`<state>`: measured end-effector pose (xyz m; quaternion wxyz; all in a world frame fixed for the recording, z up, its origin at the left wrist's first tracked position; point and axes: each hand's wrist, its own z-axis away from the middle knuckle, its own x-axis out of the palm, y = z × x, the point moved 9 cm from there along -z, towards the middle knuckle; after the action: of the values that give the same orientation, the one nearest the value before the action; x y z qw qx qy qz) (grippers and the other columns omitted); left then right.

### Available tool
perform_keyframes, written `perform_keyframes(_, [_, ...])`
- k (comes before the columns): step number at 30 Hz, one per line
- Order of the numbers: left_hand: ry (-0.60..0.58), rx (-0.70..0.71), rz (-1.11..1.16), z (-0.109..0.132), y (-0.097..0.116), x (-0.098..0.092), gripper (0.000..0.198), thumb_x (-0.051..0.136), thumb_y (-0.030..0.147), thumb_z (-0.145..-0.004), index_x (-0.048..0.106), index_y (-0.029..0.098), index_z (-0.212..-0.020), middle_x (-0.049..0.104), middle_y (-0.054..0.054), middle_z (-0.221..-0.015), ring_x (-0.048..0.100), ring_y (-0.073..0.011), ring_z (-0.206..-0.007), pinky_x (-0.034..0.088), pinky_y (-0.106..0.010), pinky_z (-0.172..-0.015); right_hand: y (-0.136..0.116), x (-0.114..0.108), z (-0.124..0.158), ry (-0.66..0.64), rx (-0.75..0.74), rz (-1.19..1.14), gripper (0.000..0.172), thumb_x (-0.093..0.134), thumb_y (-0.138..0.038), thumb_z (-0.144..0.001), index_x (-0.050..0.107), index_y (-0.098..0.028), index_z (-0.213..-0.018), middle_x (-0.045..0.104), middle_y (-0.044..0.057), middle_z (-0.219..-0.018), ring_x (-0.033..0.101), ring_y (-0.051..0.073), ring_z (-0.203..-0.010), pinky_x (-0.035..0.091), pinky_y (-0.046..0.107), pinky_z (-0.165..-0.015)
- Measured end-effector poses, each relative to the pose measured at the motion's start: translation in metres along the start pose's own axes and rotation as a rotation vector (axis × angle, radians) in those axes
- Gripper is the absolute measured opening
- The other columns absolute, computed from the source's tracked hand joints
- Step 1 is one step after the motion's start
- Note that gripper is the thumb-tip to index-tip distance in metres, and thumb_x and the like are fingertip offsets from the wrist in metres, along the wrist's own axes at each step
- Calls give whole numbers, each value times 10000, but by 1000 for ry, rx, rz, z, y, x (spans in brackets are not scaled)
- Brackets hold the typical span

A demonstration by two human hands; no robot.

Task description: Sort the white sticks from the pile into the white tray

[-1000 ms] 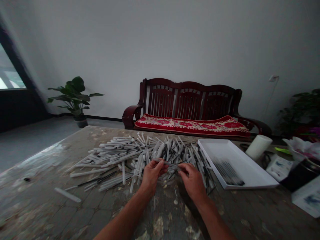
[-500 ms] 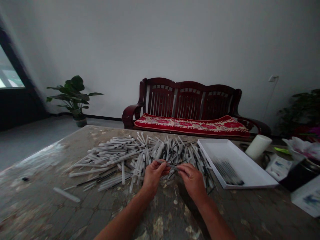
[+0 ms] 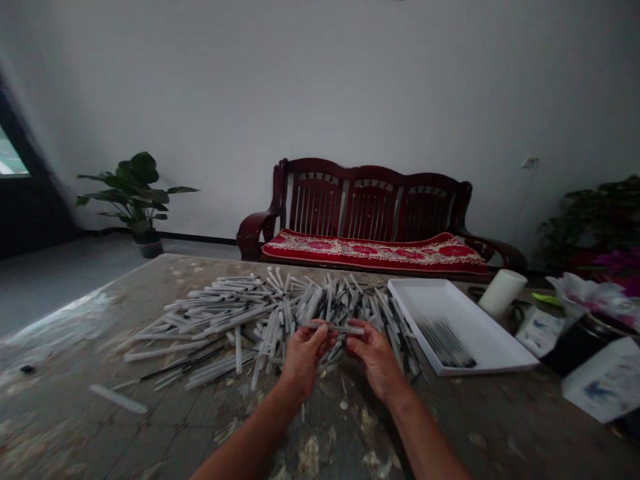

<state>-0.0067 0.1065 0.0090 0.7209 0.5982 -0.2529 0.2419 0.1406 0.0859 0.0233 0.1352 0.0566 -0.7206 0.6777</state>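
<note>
My left hand (image 3: 305, 355) is closed in a pinch on a slim pen (image 3: 344, 329) with a translucent barrel, held level just above the near side of a pile. My right hand (image 3: 376, 359) pinches the pen's right end between thumb and fingers. Behind and left of both hands spreads the heap of translucent pen barrels (image 3: 235, 308), mixed with thin black pieces. To the right, a white shallow tray (image 3: 495, 333) contains a row of dark slim pens (image 3: 445, 341). Fingers hide parts of the held pen.
One loose translucent barrel (image 3: 119, 399) lies at the table's left, near a small black piece (image 3: 28, 369). Beyond the tray stand a white roll (image 3: 503, 293) and printed boxes (image 3: 603, 380). A wooden bench (image 3: 373, 207) is behind the table (image 3: 165, 433).
The right hand has turned and its fingers have shifted on the pen's right end, where a pale section now shows. The whole view has swung slightly right.
</note>
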Motion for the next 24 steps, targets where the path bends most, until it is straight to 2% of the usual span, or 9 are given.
perform_keyframes(2, [-40,-61,25,5,-4,5,327,877,234,-577,652,142,-796,716,-18,-722,700,-134,-666,571,-198,-620,4,10,5,6,21,-63,305,779,-323,-637,680,-196,-896,715,5,-814,630,151,-695,488,251,-618])
perform_keyframes(4, [-19,-109,35,9,-7,5,239,832,151,-647,654,139,-806,714,-20,-709,699,-123,-650,572,-180,-612,5,13,7,63,2,-102,269,765,-353,-654,664,-208,-857,701,-6,-793,622,148,-679,492,254,-615])
perform_keyframes(8, [57,-134,14,11,-12,-4,155,752,52,-717,648,142,-789,709,-25,-686,699,-115,-633,580,-170,-614,13,0,7,204,20,-141,258,717,-410,-675,623,-237,-842,666,-37,-728,608,133,-597,501,245,-552])
perform_keyframes(13, [23,-123,-173,9,-24,-8,207,834,132,-612,681,140,-751,711,-20,-660,679,-113,-590,569,-182,-599,26,-39,2,396,89,-228,278,701,-407,-654,581,-220,-821,706,-16,-723,634,133,-537,479,212,-430])
perform_keyframes(17, [-58,-91,-291,11,-27,-2,321,887,275,-491,704,150,-724,727,-32,-699,684,-140,-636,557,-205,-603,22,-70,2,495,74,-254,288,697,-422,-654,558,-212,-794,726,11,-730,639,129,-514,497,217,-427])
perform_keyframes(21, [-49,-74,-349,10,-27,-2,344,883,331,-448,697,167,-687,721,-25,-690,674,-152,-627,540,-220,-587,0,-110,8,534,46,-175,346,703,-476,-650,587,-211,-841,714,18,-711,615,127,-489,461,215,-408])
perform_keyframes(24, [-92,-15,-457,7,-24,-2,304,848,366,-489,699,185,-683,716,-19,-688,677,-180,-639,528,-238,-571,-41,-160,8,558,1,80,387,647,-502,-714,633,-202,-957,716,30,-749,617,138,-532,429,216,-426])
